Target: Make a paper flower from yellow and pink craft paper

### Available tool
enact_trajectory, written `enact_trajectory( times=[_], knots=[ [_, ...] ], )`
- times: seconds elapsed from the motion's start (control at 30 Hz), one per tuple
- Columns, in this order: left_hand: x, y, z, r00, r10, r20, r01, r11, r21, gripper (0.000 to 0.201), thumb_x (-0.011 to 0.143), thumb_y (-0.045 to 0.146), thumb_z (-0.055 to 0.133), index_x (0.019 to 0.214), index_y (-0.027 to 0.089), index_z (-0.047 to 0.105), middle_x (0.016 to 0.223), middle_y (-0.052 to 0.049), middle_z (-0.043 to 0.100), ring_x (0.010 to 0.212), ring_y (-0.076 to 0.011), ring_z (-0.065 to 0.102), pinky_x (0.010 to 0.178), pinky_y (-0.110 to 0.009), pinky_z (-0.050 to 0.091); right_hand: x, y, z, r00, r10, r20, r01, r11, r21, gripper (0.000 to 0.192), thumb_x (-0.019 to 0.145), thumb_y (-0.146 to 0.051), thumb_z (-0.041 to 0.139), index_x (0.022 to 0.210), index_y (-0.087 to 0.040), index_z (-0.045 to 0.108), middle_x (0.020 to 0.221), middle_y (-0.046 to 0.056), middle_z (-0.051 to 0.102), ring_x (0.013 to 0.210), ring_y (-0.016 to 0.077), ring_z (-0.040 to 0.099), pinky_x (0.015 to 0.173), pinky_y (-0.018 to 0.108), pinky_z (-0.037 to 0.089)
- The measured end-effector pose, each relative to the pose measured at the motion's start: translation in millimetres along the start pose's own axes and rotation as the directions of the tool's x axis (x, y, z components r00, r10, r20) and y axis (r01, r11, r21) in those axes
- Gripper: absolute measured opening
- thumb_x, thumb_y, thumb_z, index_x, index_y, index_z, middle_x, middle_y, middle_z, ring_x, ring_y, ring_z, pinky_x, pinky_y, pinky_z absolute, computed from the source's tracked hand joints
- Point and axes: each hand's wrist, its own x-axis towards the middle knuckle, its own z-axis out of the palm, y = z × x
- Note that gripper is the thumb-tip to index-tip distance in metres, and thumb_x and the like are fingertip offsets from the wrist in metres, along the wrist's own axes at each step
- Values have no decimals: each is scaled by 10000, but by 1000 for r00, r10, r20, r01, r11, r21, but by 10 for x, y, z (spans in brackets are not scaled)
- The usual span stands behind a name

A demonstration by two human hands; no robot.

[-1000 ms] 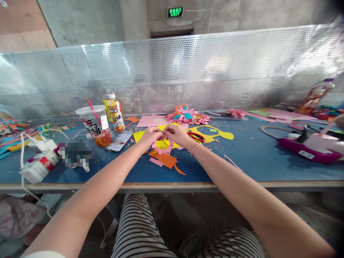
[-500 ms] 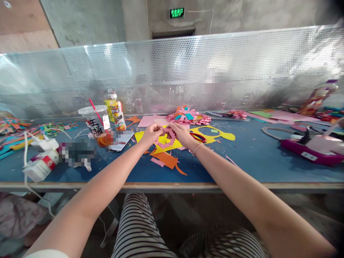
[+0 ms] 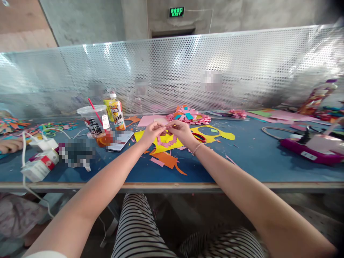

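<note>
Both ends of a pink folded paper strip are pinched between my fingers, and its middle sags in a loop over yellow paper. My left hand grips one end with closed fingers. Almost touching it at the fingertips, my right hand is closed on the other end. Under and around them lies cut yellow paper. Red-handled scissors rest just right of my right hand. Orange paper scraps and a small pink strip lie nearer the table edge.
Behind my hands sits a pink paper flower pile. To the left stand a drink cup, a bottle and a white box with cables. A purple power strip lies right. Another person's hand shows far left.
My fingertips have come closer together and the pink strip's loop hangs with its top parts hidden by my hands. At far left, another person's hand has come into view.
</note>
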Motion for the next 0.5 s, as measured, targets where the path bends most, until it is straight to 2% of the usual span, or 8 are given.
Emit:
enact_trajectory(
  times=[0.07, 0.2, 0.4, 0.5],
  knots=[
    [3, 2, 6, 1000, -18, 11, 18, 1000, -25, 148, 708, 285, 595, 752, 157, 535, 552, 27, 547, 610, -116, 603, 557, -218, 463, -7, 2, 1, 1000, 3, -10, -2, 1000, 28, 68, 649, -235, 618, 685, -177, 610, 596, -10, 575, 531, 94, 532, 542, 251, 446],
    [16, -13, 18, 999, -42, 15, 43, 999, -9, 188, 668, 264, 639, 740, 140, 517, 644, -3, 601, 617, -114, 610, 598, -239, 477, -23, -5, 5, 1000, 15, 11, -16, 997, 77, 87, 634, -250, 636, 653, -167, 615, 563, -10, 576, 506, 95, 528, 525, 252, 444],
    [49, -88, -4, 1000, 3, -1, -3, 998, 63, 182, 655, 234, 644, 723, 148, 498, 618, 13, 577, 568, -96, 579, 580, -233, 460, -11, 9, 32, 998, 53, 15, -54, 998, 43, 86, 650, -243, 613, 662, -163, 583, 561, -25, 549, 487, 77, 517, 493, 221, 427],
    [48, -88, -7, 999, 45, -26, -42, 990, 131, 148, 660, 214, 617, 705, 154, 490, 605, 28, 545, 567, -84, 553, 575, -219, 444, -4, 24, 51, 994, 105, 26, -106, 992, 71, 99, 659, -236, 598, 731, -174, 573, 610, -29, 547, 516, 75, 531, 483, 202, 421]
  ],
)
